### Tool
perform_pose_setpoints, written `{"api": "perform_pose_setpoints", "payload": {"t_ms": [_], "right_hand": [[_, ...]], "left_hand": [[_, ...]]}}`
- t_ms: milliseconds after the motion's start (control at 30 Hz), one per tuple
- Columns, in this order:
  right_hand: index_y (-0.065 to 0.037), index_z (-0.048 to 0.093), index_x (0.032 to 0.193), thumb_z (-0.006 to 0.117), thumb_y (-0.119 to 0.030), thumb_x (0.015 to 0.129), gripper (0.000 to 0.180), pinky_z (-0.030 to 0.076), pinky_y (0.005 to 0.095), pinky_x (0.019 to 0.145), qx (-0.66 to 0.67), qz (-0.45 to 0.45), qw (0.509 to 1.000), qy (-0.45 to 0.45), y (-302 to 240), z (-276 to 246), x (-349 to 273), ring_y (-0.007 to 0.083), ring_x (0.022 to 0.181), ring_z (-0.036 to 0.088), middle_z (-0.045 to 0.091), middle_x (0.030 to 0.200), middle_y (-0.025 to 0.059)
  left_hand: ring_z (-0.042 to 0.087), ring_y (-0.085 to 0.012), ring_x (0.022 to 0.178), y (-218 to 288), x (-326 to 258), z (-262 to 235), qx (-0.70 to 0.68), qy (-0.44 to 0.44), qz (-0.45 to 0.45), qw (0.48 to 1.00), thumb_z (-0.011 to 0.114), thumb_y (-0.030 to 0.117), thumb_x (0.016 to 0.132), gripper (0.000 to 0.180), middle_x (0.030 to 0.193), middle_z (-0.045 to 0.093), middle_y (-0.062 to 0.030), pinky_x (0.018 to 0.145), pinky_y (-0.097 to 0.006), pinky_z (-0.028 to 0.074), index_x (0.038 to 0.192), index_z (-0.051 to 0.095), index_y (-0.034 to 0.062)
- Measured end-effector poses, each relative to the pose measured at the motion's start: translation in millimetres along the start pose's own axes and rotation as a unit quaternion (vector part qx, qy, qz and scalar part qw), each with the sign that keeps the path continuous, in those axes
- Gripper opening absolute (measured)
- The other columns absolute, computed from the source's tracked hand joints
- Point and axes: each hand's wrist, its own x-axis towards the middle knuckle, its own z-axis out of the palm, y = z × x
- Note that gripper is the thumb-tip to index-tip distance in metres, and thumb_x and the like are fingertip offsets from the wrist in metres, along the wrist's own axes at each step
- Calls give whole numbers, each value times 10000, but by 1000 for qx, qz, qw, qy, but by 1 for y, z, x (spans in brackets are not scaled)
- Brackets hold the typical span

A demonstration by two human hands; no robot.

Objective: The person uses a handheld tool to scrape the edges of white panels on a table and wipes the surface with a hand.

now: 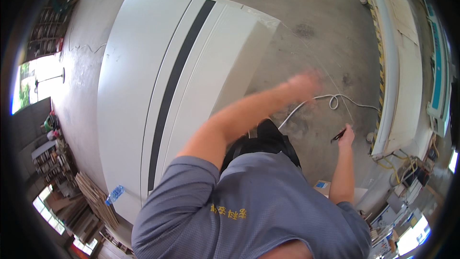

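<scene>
Panel, big & white (pixel 127 67) w/ a dark stripe (pixel 179 69), lies at approx. 10 o'clock of us, its far R corner at 1 o'clock. Our L hand (pixel 305 85) is out at 2 o'clock over the concrete floor (pixel 316 0), apart from the panel's R side; it's motion-blurred, so we can't tell if its fingers are open or closed. Our R hand (pixel 348 137), just past 3 o'clock, has its fingers closed round a dark slim tool (pixel 338 136), tip twd 9; exact kind unclear. A thin pale strand (pixel 330 78) runs from nr the panel's far R corner twd our R hand; can't tell if we're holding it. White cable (pixel 334 102) w/ a small loop lies on the floor at 3 o'clock, btwn our hands & the yellow-black striped edge (pixel 381 67) of the long pale unit at 2-3. Clear bottle w/ blue label (pixel 115 195) is at 8 o'clock, by the panel's near L edge. Wooden planks (pixel 95 199) sit just beyond it, also approx. 8.
</scene>
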Motion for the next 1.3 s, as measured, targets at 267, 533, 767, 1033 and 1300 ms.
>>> {"api": "perform_pose_setpoints", "payload": {"t_ms": [267, 533, 767, 1033, 1300], "right_hand": [[5, 634, 1051, 751, -198, 846, 311, 482, 344, 719, -376, -136, 908, -123, 88, -56, -154, 159, 784, 561, 604, 868, 35], [-37, 645, 1346, 803, -190, 862, 531, 572, 423, 846, -384, -361, 818, -231, 10, 22, -301, 395, 985, 738, 737, 1068, 235], [-49, 635, 1366, 805, -179, 861, 548, 571, 416, 746, -423, -509, 716, -224, -32, 44, -389, 349, 861, 726, 742, 992, 183], [-4, 598, 1390, 773, -178, 931, 521, 538, 356, 639, -336, -471, 799, -163, -6, 25, -401, 217, 718, 695, 735, 956, 107], [-58, 595, 1153, 644, -241, 1033, 225, 395, 261, 468, 51, -40, 950, -306, -15, -16, -320, 104, 598, 515, 693, 1010, 104]], "left_hand": [[429, -327, 1465, -103, -4, -13, -62, 15, -118, 991, 565, 269, 1025, 627, 1620, 441, -190, 1232, -491, 308, 1607, 417, 85], [712, -178, 939, 52, -116, 50, -572, 44, -116, 811, 669, 367, 1017, 377, 1082, 777, -52, 852, -342, 558, 1203, 748, 49], [647, -95, 767, 132, -200, 17, -593, 78, -113, 793, 746, 324, 981, 303, 867, 747, -24, 694, -271, 516, 964, 789, 25], [602, -112, 605, 138, -264, 69, -547, 166, -105, 814, 786, 314, 943, 304, 693, 717, -26, 602, -306, 506, 808, 795, 42], [411, -303, 1462, 63, -368, 137, 33, 295, -260, 919, 740, 367, 907, 668, 1544, 470, -198, 1200, -457, 345, 1427, 544, -3]]}}
